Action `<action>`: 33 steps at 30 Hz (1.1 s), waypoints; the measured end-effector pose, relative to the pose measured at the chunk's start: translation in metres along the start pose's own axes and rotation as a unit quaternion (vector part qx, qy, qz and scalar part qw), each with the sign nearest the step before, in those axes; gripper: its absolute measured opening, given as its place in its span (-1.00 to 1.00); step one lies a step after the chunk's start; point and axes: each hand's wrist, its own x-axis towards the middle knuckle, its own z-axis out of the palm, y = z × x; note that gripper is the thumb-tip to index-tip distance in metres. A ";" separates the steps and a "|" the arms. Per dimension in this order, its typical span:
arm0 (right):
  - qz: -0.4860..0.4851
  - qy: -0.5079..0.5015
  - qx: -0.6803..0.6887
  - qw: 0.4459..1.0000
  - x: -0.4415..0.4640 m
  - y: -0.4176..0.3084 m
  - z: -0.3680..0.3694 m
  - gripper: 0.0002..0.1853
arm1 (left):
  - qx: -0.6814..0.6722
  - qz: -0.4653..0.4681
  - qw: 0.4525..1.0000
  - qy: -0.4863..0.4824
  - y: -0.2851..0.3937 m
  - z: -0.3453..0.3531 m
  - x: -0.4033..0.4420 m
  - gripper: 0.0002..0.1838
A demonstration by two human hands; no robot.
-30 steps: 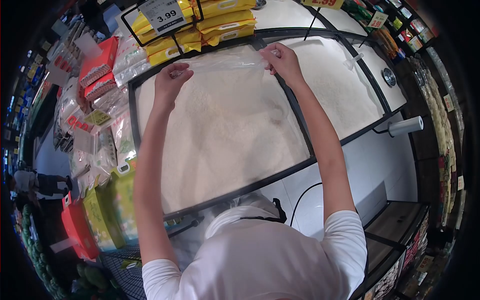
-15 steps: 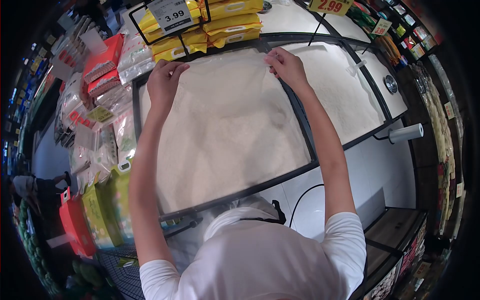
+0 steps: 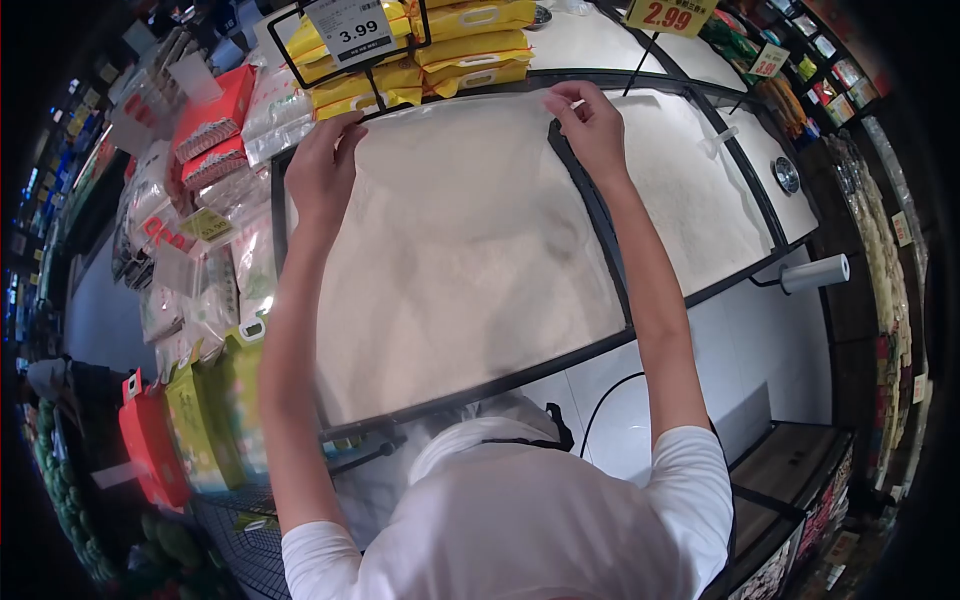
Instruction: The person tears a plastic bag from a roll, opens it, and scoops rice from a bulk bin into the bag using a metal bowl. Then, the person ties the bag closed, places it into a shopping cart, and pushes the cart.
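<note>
A clear plastic sheet (image 3: pixel 455 125) is stretched between my two hands over the far part of a bin of white, fine-grained food (image 3: pixel 470 310); whether it is rice or flour I cannot tell. My left hand (image 3: pixel 325 170) pinches the sheet's far left corner above the bin's left rim. At the far right corner, my right hand (image 3: pixel 592 130) pinches the sheet close to the black divider (image 3: pixel 590 215). The sheet is see-through, so its near edge is hard to make out.
Yellow bags (image 3: pixel 470 50) and a 3.99 price sign (image 3: pixel 352 28) stand behind the bin. Packaged bags (image 3: pixel 205 300) and red boxes (image 3: pixel 215 115) crowd the left. Another white-filled bin (image 3: pixel 690 180) lies right, with a plastic roll (image 3: pixel 815 274) at its front.
My hands have moved further apart, the right one up and to the right, the left one slightly left. The sheet's far edge now looks wider and straighter.
</note>
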 end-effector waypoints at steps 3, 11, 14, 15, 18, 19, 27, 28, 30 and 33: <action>0.013 -0.013 -0.040 0.999 -0.010 -0.005 -0.004 -0.74 | 0.009 -0.002 1.000 0.002 0.001 -0.002 -0.009 -0.87; -0.053 0.025 -0.013 0.998 0.000 0.003 -0.011 -0.80 | 0.012 -0.015 1.000 0.017 0.000 -0.006 -0.005 -0.89; -0.030 -0.012 0.024 0.999 -0.004 -0.011 -0.008 -0.84 | -0.031 -0.015 0.999 0.035 -0.005 0.004 -0.003 -0.87; -0.032 0.015 0.014 0.999 -0.001 -0.008 -0.008 -0.80 | -0.060 -0.051 0.996 0.034 -0.006 0.007 -0.004 -0.85; -0.052 -0.054 -0.050 0.996 -0.005 -0.004 0.001 -0.74 | -0.122 -0.090 0.988 -0.006 -0.006 0.013 -0.018 -0.72; -0.030 -0.038 -0.076 0.996 -0.001 -0.003 0.002 -0.72 | -0.139 -0.086 0.986 -0.020 -0.004 0.015 -0.016 -0.65; -0.116 -0.153 0.159 0.968 -0.020 -0.043 0.048 -0.61 | -0.054 -0.146 0.959 -0.235 0.052 0.027 -0.031 -0.28; -0.129 -0.250 0.170 0.944 -0.028 -0.052 0.055 -0.45 | -0.047 -0.158 0.957 -0.239 0.051 0.032 -0.031 -0.39; -0.189 -0.222 0.060 0.955 -0.055 -0.069 0.075 -0.11 | -0.177 -0.122 0.969 -0.121 0.027 0.048 -0.052 -0.68; -0.267 -0.227 -0.114 0.930 -0.099 -0.051 0.102 0.18 | -0.293 -0.260 0.920 -0.034 0.028 0.034 -0.066 -0.79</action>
